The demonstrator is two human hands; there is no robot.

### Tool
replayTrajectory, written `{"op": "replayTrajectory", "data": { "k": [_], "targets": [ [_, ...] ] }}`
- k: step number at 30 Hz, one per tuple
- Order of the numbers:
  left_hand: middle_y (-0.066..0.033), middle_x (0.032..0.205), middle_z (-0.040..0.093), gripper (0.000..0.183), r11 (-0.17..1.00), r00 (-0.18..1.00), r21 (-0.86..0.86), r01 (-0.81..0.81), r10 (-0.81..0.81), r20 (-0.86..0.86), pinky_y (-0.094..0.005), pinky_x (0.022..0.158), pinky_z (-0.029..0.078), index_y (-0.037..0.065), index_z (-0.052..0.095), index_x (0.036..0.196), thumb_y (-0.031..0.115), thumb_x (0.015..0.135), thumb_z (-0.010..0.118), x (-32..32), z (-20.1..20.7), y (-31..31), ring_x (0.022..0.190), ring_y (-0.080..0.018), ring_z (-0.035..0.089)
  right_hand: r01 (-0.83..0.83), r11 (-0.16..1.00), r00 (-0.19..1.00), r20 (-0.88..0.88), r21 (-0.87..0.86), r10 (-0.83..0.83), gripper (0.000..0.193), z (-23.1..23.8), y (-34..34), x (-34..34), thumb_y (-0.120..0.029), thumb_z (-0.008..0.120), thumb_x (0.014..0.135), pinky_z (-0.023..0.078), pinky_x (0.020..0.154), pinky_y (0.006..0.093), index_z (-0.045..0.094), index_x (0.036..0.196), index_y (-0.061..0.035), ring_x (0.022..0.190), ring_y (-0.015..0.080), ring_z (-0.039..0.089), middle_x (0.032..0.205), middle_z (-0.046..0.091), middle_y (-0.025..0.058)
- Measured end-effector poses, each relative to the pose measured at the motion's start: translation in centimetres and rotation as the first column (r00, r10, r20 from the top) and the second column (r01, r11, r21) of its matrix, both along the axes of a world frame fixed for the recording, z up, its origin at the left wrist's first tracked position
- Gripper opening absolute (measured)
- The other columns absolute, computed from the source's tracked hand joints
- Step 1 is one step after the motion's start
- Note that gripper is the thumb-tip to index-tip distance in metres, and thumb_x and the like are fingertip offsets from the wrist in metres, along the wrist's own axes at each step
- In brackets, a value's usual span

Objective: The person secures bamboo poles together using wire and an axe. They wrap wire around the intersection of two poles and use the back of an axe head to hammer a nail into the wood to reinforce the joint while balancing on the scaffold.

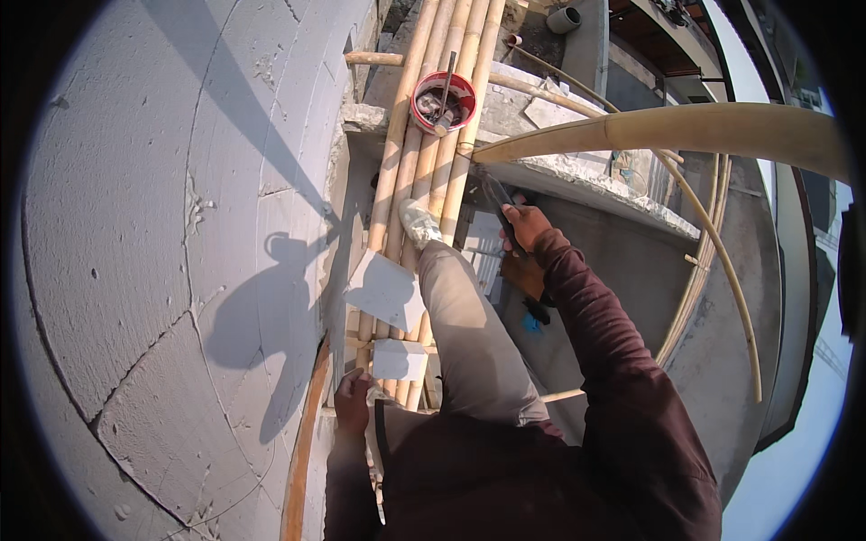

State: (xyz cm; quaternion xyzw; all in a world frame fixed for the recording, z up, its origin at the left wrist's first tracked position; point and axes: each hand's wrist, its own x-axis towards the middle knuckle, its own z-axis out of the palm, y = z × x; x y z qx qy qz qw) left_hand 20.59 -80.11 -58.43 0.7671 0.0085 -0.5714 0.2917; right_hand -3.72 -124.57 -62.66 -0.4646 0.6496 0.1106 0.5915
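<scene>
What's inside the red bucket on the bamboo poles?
A stick-like tool and greyish material show in the red bucket; its bottom is covered and can't be seen.

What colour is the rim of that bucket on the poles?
The rim is red, clearest in the head view.

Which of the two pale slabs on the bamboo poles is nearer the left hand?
The smaller slab, just beyond the left hand; the larger slab lies farther up, towards the shoe.

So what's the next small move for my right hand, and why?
Perhaps draw your right hand and its dark tool in over the bamboo poles: both are out past the poles' right edge, seemingly above a gap.
</scene>
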Motion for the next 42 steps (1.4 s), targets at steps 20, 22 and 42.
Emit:
{"op": "replayTrajectory", "data": {
  "k": [20, 22, 42],
  "targets": [
    [-0.0138, 0.111, 0.07, 0.042, 0.983, 0.973, -0.145, 0.113, -0.139, -0.183, -0.0299, 0.091, 0.05, -0.007, 0.06, 0.124, 0.025, 0.098, 0.066, 0.3, -21.9, -33.5, 0.102, -0.0175, 0.065, -0.799, 0.594, 0.492, -0.67, -0.093, 0.557, 0.031, -22.5, -27.0, 12.6, -0.028, 0.056, 0.096, 0.055, 0.083, 0.0429, 0.074, 0.111, -0.0067, 0.096, 0.0298, 0.072, 0.107, 0.073, 0.0169],
    [-0.0142, 0.111, 0.07, 0.042, 0.991, 0.973, -0.067, 0.117, -0.128, -0.193, -0.0301, 0.092, 0.05, -0.007, 0.061, 0.124, 0.025, 0.098, 0.066, 0.5, -23.4, -31.1, 0.102, -0.0177, 0.065, -0.875, 0.399, 0.456, -0.748, -0.276, 0.483, 0.026, -22.1, -27.1, 13.9, -0.024, 0.058, 0.094, 0.053, 0.084, 0.0419, 0.074, 0.11, -0.0104, 0.099, 0.0284, 0.071, 0.104, 0.073, 0.0129],
    [-0.0161, 0.11, 0.071, 0.04, 0.995, 0.956, 0.102, -0.008, 0.038, -0.292, -0.0321, 0.089, 0.054, -0.009, 0.061, 0.124, 0.021, 0.098, 0.065, -7.3, -26.5, -23.5, 0.101, -0.0208, 0.068, -0.996, 0.079, 0.087, -0.388, -0.037, 0.918, 0.036, -36.5, -25.0, 22.1, -0.017, 0.059, 0.094, 0.053, 0.099, 0.041, 0.065, 0.126, -0.0023, 0.114, 0.035, 0.068, 0.123, 0.069, 0.0213]
  ]
}}
